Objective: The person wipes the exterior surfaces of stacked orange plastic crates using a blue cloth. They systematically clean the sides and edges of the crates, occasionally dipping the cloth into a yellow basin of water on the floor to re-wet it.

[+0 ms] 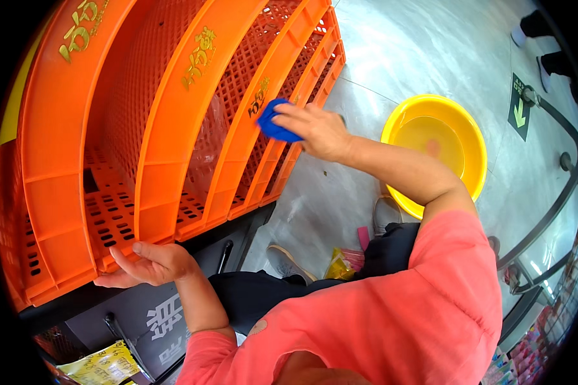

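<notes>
Orange plastic crates (161,187) with mesh walls and gold or dark lettering are stacked at the left. My right hand (320,130) presses a blue cloth (275,121) against the front band of a crate near its lettering. At the stack's near edge, my left hand (154,265) touches the rim of a crate, palm turned up and fingers partly spread, with nothing seen in it. A yellow plastic basin (481,149) holding water stands on the floor beyond my right forearm. Clear plastic film (209,139) shows inside one crate.
Under the crates is a dark cabinet (144,313) with handles and a yellow handwritten sheet (101,364). Yellow and pink packaging (342,263) lies on the grey floor by my feet. A curved metal rail (554,207) runs at the right; another person's legs (542,45) show at the upper right.
</notes>
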The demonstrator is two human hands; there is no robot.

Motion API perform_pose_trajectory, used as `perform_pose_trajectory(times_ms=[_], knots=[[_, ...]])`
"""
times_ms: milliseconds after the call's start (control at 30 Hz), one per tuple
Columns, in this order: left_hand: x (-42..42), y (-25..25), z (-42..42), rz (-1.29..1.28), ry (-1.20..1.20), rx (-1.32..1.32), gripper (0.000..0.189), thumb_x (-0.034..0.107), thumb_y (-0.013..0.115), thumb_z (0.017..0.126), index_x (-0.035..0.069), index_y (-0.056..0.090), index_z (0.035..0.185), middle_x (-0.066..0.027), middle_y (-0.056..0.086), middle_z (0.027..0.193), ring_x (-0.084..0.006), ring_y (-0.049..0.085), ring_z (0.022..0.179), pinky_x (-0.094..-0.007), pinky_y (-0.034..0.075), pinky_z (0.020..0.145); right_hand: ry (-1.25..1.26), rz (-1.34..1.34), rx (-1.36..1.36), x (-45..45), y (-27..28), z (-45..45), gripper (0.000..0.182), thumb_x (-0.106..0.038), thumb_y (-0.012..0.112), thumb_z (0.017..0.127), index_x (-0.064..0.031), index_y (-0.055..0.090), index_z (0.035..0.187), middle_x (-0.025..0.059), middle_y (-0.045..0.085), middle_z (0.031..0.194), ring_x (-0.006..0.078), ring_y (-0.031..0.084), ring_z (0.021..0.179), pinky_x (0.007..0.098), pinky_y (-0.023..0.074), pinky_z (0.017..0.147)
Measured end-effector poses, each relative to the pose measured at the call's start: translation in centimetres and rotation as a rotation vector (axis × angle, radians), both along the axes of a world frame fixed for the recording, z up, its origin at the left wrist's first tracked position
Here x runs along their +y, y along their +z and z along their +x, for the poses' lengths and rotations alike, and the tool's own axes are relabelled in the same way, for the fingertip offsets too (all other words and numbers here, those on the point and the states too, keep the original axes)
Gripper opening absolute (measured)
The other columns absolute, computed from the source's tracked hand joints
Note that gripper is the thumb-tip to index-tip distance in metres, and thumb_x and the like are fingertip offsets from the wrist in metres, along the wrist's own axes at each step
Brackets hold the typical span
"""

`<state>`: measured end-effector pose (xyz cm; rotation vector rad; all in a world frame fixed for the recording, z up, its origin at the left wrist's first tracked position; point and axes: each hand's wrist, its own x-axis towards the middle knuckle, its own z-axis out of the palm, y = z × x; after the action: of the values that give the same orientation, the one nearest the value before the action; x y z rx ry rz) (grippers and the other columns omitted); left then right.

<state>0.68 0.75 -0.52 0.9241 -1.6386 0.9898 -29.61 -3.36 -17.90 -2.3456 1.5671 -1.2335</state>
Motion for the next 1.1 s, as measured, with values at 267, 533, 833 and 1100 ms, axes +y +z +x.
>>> perform_pose_trajectory(times_ms=[267,533,833,1100], knots=[[0.0,0.2,-0.2,-0.047,0.073,-0.05,0.031,0.0,0.053,0.089,-0.004,0.056,0.119,-0.0259,0.012,0.151,-0.0362,0.014,0.141,-0.044,0.021,0.109,-0.33,-0.391,-0.018,-4.5,0.5,-5.4,0.054,0.002,0.062,0.065,-0.0173,0.06,0.115,-0.0042,0.055,0.127,0.019,0.058,0.079,0.0297,0.0518,0.065],[0.3,-0.2,0.0,0.013,0.044,-0.014,0.029,0.003,0.053,0.091,-0.004,0.055,0.12,-0.0244,0.007,0.152,-0.0353,0.006,0.142,-0.0465,0.014,0.112,0.009,-0.23,0.28,-8.2,-1.0,-8.0,0.055,-0.001,0.063,0.068,-0.0201,0.052,0.119,-0.0085,0.052,0.123,0.0202,0.056,0.078,0.0325,0.0528,0.06],[0.3,-0.2,0.2,-0.009,0.075,-0.032,0.028,0.002,0.055,0.089,-0.004,0.057,0.117,-0.0254,0.009,0.151,-0.0362,0.011,0.142,-0.0436,0.022,0.109,0.131,0.027,0.019,-5.3,0.2,-4.5,0.045,0.0,0.062,0.071,-0.0172,0.052,0.111,-0.0081,0.053,0.122,0.0224,0.06,0.087,0.0369,0.0535,0.064],[0.0,-0.4,-0.3,0.029,0.001,0.02,0.027,0.0,0.054,0.089,-0.006,0.056,0.116,-0.0237,0.008,0.152,-0.0345,0.007,0.142,-0.0446,0.014,0.113,-0.268,-0.018,0.215,-6.6,-0.1,-4.9,0.037,-0.004,0.06,0.074,-0.012,0.052,0.11,-0.0024,0.048,0.128,0.0249,0.059,0.077,0.0377,0.0528,0.061]])
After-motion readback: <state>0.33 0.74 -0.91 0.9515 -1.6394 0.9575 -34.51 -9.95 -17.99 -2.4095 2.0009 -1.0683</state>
